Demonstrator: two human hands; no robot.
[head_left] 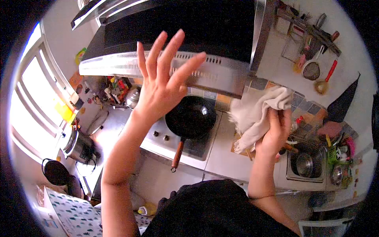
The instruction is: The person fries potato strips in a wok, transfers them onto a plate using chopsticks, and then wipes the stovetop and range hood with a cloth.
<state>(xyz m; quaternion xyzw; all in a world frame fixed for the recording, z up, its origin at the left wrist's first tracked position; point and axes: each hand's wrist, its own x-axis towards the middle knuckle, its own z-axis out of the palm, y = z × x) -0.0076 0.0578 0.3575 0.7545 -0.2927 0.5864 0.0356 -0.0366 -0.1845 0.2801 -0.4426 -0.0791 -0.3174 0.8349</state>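
My left hand [164,81] is raised with its fingers spread and nothing in it, in front of the lower edge of the range hood [118,65]. In my right hand [276,128] is a bunched cream-coloured cloth [258,112], held up over the counter to the right of the stove. Below and between my hands, a black frying pan [190,117] with a wooden handle sits on the stove [201,148], its handle pointing toward me. Part of the pan's left side is near my left wrist in view.
At the right is a sink [290,172] with a metal pot [305,164] in it. Strainers [311,70] and other utensils hang on the right wall. An electric cooker [77,144] stands at the left by the window, with bottles and jars [118,89] in the back corner.
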